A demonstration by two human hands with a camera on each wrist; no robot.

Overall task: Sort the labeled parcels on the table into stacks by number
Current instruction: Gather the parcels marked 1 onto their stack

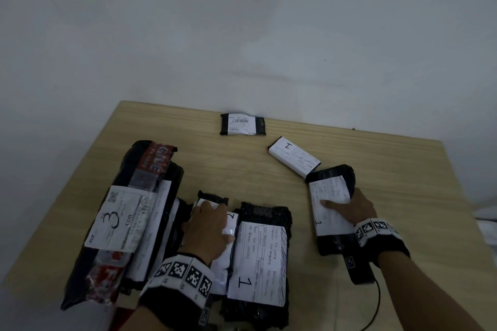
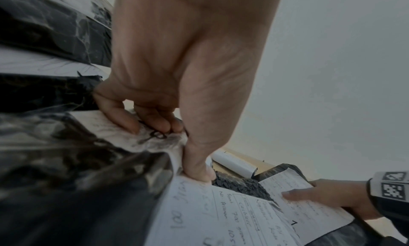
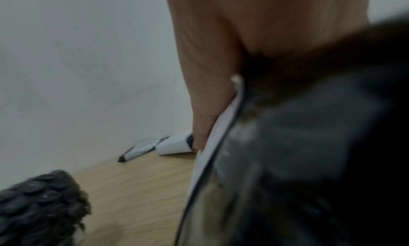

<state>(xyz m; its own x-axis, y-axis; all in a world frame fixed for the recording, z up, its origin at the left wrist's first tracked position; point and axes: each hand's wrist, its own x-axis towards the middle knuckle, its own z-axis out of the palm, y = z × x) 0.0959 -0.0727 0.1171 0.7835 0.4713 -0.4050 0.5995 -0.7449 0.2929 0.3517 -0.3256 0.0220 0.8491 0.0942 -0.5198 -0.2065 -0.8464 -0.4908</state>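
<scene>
A: How do the parcels look from where you stand?

B: Black plastic wraps with white paper labels, numbers handwritten. Your right hand [image 1: 347, 208] grips a black parcel marked 1 [image 1: 329, 209], thumb flat across its label and fingers curled round the right edge; it sits at the right of the wooden table [image 1: 215, 166], tilted. Your left hand [image 1: 207, 226] pinches a small parcel [image 1: 212, 200] between the big stack and the bubble-wrapped parcel [image 1: 258, 258], fingers curled over its top, thumb pressed at its side.

A: Anything holding something else?

B: No bins, only piles. At the left, a long parcel labeled 3 [image 1: 115, 223] lies on top of other black packages. The bubble-wrapped one shows a 1 on its label.

A: And farther back?

B: A white-wrapped parcel marked 1 [image 1: 294, 160] touches the far corner of the one you grip. A small black parcel [image 1: 242, 124] lies by the wall, well apart.

A: What is hard to make out?

B: The number under your left hand is probably a 2, half covered. The right wrist view is blurred, mostly dark plastic.
</scene>
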